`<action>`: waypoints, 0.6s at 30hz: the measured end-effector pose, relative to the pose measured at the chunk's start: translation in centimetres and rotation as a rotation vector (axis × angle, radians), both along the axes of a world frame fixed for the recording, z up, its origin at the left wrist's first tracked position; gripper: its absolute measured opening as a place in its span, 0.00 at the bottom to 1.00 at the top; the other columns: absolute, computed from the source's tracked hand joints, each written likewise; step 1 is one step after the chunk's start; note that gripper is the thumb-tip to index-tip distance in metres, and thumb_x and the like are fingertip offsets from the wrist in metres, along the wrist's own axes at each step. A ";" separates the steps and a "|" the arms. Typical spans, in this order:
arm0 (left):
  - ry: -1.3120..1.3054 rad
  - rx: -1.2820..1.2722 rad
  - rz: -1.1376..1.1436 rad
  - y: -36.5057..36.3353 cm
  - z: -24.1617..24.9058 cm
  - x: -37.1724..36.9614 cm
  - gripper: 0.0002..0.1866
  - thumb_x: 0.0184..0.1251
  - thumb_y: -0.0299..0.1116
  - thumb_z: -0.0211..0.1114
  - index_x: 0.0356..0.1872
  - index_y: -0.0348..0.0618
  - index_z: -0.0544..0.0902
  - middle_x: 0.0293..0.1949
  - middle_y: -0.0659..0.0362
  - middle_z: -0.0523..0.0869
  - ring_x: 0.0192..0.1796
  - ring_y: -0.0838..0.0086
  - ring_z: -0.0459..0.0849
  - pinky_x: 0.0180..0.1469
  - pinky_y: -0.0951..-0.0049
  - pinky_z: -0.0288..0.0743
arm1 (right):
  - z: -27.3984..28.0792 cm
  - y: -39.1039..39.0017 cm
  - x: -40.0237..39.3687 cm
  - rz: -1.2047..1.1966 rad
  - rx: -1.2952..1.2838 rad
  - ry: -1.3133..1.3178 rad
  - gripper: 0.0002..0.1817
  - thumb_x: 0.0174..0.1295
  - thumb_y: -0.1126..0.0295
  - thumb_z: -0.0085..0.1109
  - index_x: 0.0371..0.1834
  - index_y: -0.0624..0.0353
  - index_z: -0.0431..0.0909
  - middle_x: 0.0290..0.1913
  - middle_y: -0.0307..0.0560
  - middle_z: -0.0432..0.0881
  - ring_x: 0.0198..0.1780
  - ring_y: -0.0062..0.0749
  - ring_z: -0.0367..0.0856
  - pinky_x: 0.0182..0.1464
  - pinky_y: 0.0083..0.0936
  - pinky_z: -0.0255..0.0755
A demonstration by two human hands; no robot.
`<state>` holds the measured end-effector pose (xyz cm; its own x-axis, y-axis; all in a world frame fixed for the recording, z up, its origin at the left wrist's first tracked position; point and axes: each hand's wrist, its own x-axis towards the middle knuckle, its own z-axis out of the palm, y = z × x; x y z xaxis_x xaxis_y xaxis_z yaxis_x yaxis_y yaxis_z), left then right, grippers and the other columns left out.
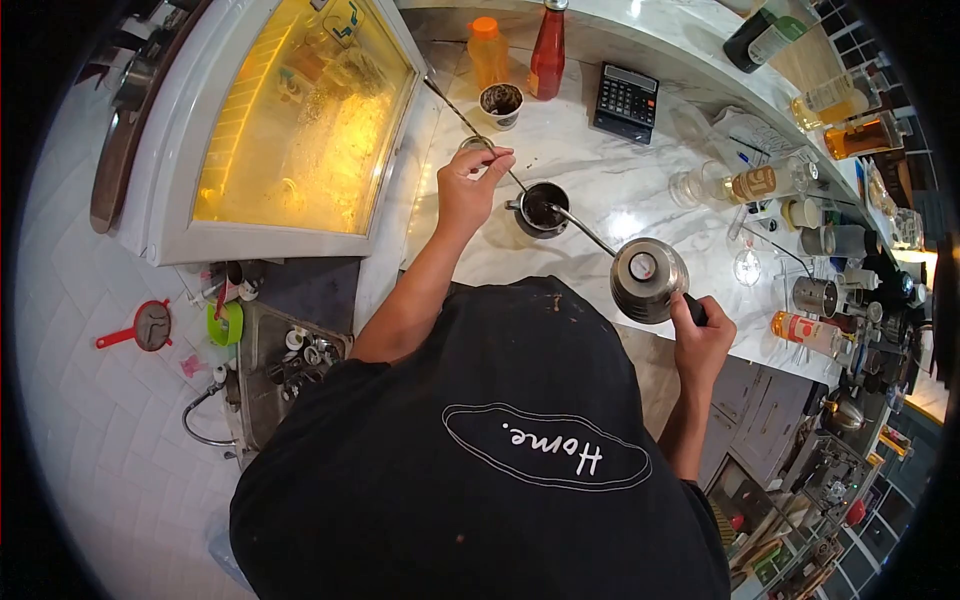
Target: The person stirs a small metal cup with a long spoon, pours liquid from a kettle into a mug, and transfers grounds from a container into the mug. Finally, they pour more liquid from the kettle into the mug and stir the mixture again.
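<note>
My left hand [472, 188] pinches a long thin bar spoon [455, 110], whose lower end reaches down to a dark metal cup [541, 226] with a side handle. Inside the cup is something dark. On the other side, my right hand [703, 342] grips the black handle of a steel gooseneck kettle [645, 290]. The kettle's thin spout [590, 234] points at the cup, its tip over the opening. Just beyond my left hand stands a white paper cup [502, 112] with dark grounds in it.
An orange-capped bottle [489, 55], a red bottle [548, 55] and a calculator [626, 103] stand along the back of the marble counter [590, 160]. A yellow-lit glass-door cabinet [300, 130] is at left, above a sink [262, 385]. Several bottles and jars line the right side.
</note>
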<state>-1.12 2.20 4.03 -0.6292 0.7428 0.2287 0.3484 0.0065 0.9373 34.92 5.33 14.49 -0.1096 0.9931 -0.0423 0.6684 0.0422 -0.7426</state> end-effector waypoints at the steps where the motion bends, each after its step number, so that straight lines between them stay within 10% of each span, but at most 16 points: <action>1: -0.001 0.007 0.003 0.0 0.2 0.0 0.08 0.67 0.32 0.76 0.44 0.42 0.93 0.44 0.57 0.93 0.42 0.77 0.87 0.46 0.74 0.77 | 0.0 0.1 0.0 0.009 0.009 0.001 0.20 0.61 0.63 0.74 0.23 0.70 0.78 0.17 0.39 0.72 0.24 0.19 0.66 0.27 0.26 0.61; 18: 0.014 0.016 -0.012 -0.2 1.6 0.8 0.10 0.69 0.29 0.74 0.49 0.42 0.92 0.42 0.55 0.91 0.44 0.74 0.86 0.50 0.74 0.78 | 0.4 1.1 0.9 0.016 0.022 0.021 0.19 0.61 0.63 0.74 0.23 0.69 0.79 0.17 0.35 0.71 0.24 0.17 0.65 0.26 0.25 0.59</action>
<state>-0.35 1.99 5.59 -0.6173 0.7462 0.2493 0.3613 -0.0126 0.9324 35.81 6.42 14.91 -0.1262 0.9918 -0.0176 0.6519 0.0696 -0.7551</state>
